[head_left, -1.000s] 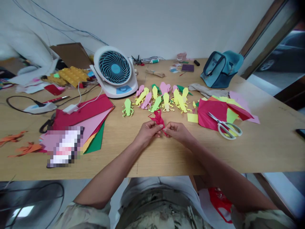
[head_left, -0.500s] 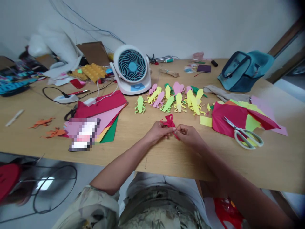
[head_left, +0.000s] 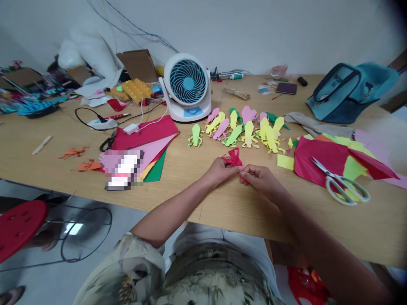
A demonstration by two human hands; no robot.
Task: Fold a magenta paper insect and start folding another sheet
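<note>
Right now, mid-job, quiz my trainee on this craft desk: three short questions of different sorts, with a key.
1. True or false: the left hand and the right hand both pinch the red paper figure.
2. The scissors lie on: A) loose red and yellow paper sheets; B) a plate; C) a keyboard.
3. What colour is the paper insect at the left end of the row, in front of the desk fan?

Key: 1 true; 2 A; 3 green.
</note>
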